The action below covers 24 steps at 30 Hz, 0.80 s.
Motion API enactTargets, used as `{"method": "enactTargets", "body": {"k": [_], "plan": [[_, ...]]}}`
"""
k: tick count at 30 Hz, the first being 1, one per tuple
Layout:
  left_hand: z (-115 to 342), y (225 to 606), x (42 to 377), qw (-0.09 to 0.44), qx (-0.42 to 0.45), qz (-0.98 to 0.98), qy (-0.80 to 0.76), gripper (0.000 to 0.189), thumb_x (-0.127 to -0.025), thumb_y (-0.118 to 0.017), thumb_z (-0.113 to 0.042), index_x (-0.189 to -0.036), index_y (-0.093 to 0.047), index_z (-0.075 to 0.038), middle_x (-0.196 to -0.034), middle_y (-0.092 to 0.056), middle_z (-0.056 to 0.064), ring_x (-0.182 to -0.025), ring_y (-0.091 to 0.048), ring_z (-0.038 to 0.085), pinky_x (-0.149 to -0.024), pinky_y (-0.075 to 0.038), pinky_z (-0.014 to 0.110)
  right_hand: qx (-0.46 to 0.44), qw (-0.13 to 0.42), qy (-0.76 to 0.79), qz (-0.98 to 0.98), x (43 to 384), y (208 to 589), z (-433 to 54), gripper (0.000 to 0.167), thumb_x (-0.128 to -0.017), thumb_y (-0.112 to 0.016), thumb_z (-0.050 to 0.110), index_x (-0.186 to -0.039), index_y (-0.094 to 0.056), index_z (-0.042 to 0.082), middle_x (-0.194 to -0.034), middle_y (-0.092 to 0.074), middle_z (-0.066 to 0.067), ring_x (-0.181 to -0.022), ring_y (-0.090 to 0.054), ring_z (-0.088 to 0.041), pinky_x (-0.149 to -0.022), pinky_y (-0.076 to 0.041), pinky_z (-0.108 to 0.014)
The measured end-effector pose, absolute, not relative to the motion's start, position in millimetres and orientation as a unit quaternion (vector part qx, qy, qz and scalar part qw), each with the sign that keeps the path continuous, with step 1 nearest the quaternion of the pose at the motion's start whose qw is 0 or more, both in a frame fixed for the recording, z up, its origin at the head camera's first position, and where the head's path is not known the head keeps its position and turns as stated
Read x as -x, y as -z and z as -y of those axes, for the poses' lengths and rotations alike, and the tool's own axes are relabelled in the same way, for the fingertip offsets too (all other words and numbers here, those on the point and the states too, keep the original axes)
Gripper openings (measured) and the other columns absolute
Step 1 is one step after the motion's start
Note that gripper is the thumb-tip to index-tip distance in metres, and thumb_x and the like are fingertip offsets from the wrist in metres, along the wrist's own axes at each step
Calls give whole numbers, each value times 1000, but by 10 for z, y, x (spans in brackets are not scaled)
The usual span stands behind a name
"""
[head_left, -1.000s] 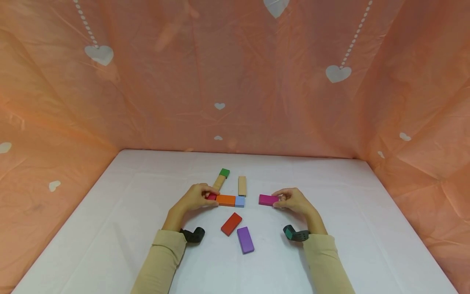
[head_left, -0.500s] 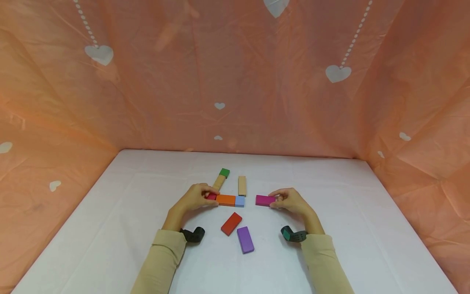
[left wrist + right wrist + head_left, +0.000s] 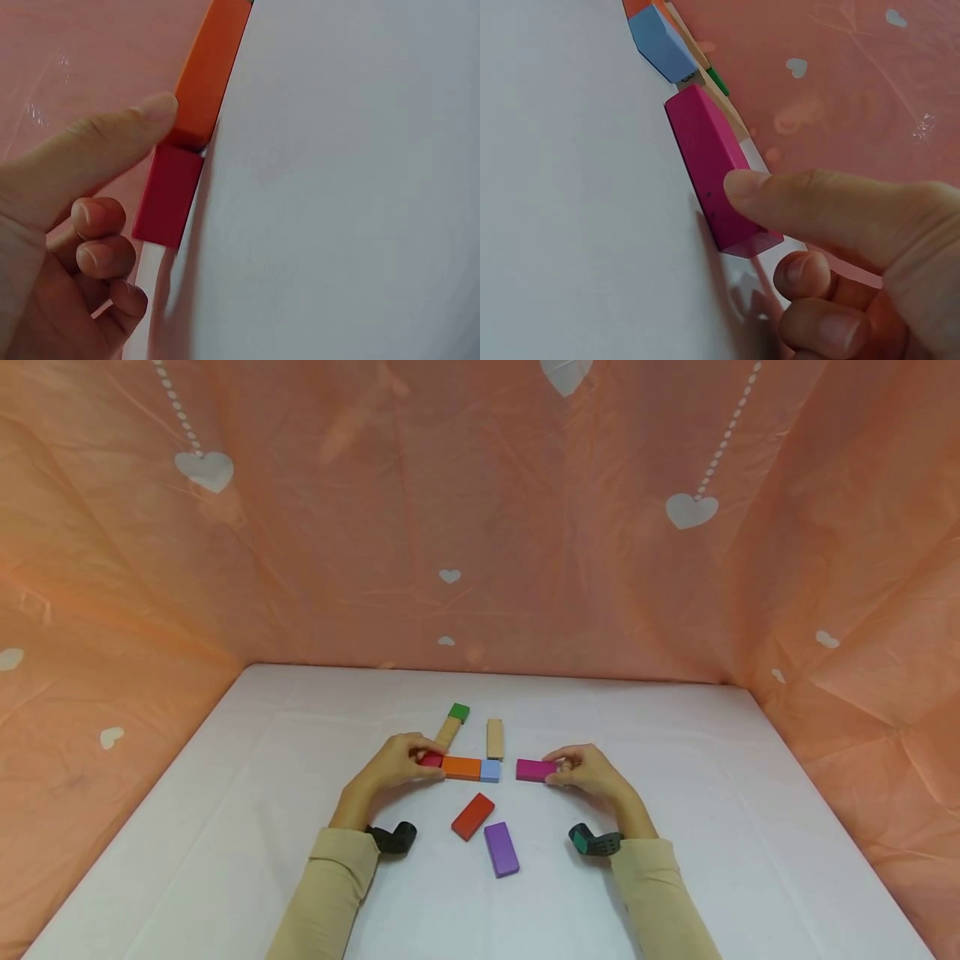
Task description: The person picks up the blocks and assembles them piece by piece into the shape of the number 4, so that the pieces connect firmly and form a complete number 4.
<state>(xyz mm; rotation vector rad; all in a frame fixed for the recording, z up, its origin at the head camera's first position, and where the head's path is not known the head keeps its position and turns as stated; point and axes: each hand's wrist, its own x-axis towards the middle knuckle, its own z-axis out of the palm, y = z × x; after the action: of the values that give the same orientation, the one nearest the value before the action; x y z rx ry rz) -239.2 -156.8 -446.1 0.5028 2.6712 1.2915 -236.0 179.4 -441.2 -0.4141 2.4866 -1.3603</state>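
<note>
My left hand (image 3: 397, 762) is at the left end of a row of blocks, its thumb pressed on the near side of the orange block (image 3: 461, 768). A crimson block (image 3: 169, 196) meets the orange one's left end, and a light blue block (image 3: 490, 771) its right end. The far fingers are partly hidden behind the row. To the right, my right hand (image 3: 592, 772) pinches a magenta block (image 3: 534, 770) by its right half between thumb and fingers. In the right wrist view, the magenta block (image 3: 705, 165) lines up with the light blue block (image 3: 660, 45), a gap between them.
Behind the row, a natural wood block (image 3: 448, 732) slants up to a green block (image 3: 459, 713). Another wood block (image 3: 495, 739) stretches back behind the light blue one. Nearer me lie a red block (image 3: 472, 817) and a purple block (image 3: 502, 850) on the white tabletop (image 3: 750, 827).
My right hand has slid leftward with the magenta block, narrowing the gap to the light blue block. The left hand and the other blocks have stayed almost still.
</note>
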Motion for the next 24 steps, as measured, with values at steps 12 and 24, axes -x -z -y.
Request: {"method": "enactTargets", "body": {"k": [12, 24], "plan": [[1647, 4505, 2404, 69, -184, -870, -451, 32, -77, -80, -17, -106, -73, -5, -73, -43, -1, -71, -42, 11, -62, -33, 18, 145, 129, 467, -863, 2356, 4430, -1723, 36, -80, -74, 6, -112, -66, -9, -64, -43, 3, -62, -40, -7, -59, -34, -19], [1664, 4545, 2411, 73, -178, -870, -454, 30, -80, -78, -16, -106, -73, -3, -77, -45, 2, -75, -41, 12, -64, -33, 18, 153, 126, 464, -864, 2326, 4406, -1665, 36, -82, -74, 9, -113, -65, -8, -63, -43, 3, -59, -40, -6, -56, -34, -19]]}}
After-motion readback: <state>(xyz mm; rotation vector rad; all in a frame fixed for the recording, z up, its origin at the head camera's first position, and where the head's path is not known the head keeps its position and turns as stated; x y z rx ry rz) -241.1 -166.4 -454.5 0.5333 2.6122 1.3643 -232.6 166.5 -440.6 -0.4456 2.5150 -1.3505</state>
